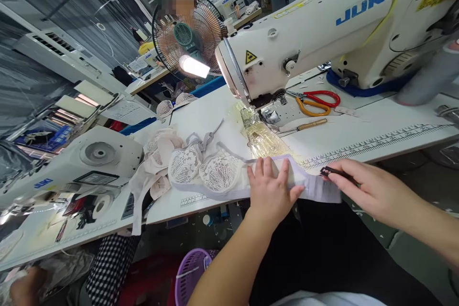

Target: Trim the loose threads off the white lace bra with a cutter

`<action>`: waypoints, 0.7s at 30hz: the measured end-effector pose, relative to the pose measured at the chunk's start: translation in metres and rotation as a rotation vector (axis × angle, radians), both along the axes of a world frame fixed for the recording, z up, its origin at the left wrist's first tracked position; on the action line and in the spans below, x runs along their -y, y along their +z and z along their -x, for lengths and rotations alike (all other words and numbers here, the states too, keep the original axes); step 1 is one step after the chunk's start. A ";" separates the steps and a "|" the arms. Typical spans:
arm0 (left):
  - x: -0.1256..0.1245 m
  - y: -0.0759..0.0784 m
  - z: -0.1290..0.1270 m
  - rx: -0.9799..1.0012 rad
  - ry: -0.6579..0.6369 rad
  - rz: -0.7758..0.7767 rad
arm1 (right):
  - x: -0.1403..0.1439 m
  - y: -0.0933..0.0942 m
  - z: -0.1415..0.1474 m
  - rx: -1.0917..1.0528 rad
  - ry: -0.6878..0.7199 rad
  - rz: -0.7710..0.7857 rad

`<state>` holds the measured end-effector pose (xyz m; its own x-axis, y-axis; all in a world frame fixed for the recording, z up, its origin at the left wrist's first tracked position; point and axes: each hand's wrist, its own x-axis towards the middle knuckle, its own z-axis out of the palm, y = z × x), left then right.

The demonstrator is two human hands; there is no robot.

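Lace bra (pixel 220 172) lies along desk's (pixel 218 103) near edge, band (pixel 322 189) end overhanging. Left hand (pixel 268 184) flat on it, fingers spread, grasping nothing; right hand (pixel 369 186) grips black tool (pixel 340 173). Looks light, limp, snag-prone: hold by band.

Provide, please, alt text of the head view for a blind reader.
The left hand lies spread on a pale lace bra on a white table, while the right hand holds a small black tool at the bra's lavender band. Behind stands a white JUKI sewing machine.
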<state>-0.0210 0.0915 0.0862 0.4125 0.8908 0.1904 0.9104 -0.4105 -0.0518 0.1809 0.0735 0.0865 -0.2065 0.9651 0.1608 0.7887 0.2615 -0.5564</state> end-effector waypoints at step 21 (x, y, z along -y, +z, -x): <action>-0.019 -0.005 0.026 0.139 -0.206 -0.079 | -0.066 0.008 0.068 0.115 0.045 -0.012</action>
